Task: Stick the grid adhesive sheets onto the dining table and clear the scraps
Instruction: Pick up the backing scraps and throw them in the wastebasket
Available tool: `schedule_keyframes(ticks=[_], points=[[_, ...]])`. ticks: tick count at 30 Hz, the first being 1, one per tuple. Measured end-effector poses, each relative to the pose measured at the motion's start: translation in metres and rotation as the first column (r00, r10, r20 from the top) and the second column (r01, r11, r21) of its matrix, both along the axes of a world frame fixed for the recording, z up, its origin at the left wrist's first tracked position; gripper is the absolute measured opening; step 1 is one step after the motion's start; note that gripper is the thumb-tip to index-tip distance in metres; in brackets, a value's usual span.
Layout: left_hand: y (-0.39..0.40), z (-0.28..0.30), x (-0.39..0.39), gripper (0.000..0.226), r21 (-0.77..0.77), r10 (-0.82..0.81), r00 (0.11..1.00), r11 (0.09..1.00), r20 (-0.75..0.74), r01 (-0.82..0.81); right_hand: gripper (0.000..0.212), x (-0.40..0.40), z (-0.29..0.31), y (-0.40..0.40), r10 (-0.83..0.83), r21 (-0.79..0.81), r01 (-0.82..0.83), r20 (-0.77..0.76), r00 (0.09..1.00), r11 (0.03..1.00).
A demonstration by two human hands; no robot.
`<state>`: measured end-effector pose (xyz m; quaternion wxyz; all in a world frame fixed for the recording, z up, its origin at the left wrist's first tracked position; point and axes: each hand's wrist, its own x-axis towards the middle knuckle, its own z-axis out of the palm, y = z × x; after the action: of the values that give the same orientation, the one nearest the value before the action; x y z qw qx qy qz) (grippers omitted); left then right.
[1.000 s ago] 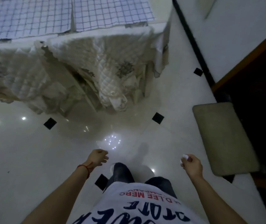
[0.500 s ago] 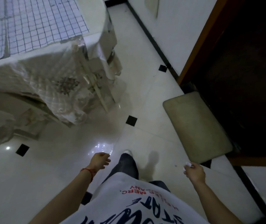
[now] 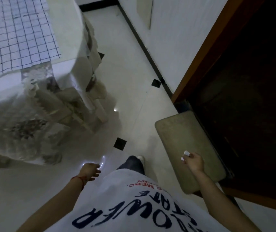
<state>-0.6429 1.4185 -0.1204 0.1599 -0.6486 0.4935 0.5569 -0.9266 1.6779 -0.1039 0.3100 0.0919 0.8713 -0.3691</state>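
Head view is showing the right hand (image 3: 194,162) with its fingers (image 3: 187,158) curling together and pinching a small white scrap (image 3: 185,155), which is sticking out above the fingertips and hanging over the near edge of a beige mat (image 3: 182,143). On the other side, the left hand (image 3: 90,169) is hanging low with its fingers (image 3: 97,171) lying loosely apart and holding nothing; a red string (image 3: 81,179) is circling its wrist. Between the two arms a white shirt (image 3: 133,205) with dark lettering is filling the bottom of the view, and one dark trouser leg (image 3: 132,163) is reaching forward over the glossy pale floor (image 3: 130,97), which is dotted with small black diamond tiles (image 3: 120,144). Farther out at upper left, the grid sheet (image 3: 13,36) is lying flat on the desk (image 3: 63,30), its corner sitting near the desk's edge, while crumpled clear wrapping (image 3: 21,128) is hanging down below that edge. At right, the mat is lying before a dark doorway (image 3: 251,81) framed in brown wood.
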Motion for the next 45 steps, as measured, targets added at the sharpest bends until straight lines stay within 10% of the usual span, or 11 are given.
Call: schedule_keyframes(ticks=[15,31,45], points=[[-0.157,0.033,-0.298,0.03,-0.084,-0.073,0.98,0.995,-0.185,0.058,0.018,-0.204,-0.045,-0.08,-0.101,0.083,0.089,0.156,0.983,0.993],[-0.25,0.007,-0.386,0.032,0.008,0.317,0.947,0.948,0.061,-0.318,0.006,-0.449,-0.016,-0.398,0.404,-0.025,-0.404,0.084,0.911,0.915],[-0.555,0.016,-0.596,0.03,-0.032,0.344,0.933,0.937,-0.102,-0.349,0.013,-0.623,-0.021,-0.638,0.479,0.034,-0.484,0.087,0.873,0.875]])
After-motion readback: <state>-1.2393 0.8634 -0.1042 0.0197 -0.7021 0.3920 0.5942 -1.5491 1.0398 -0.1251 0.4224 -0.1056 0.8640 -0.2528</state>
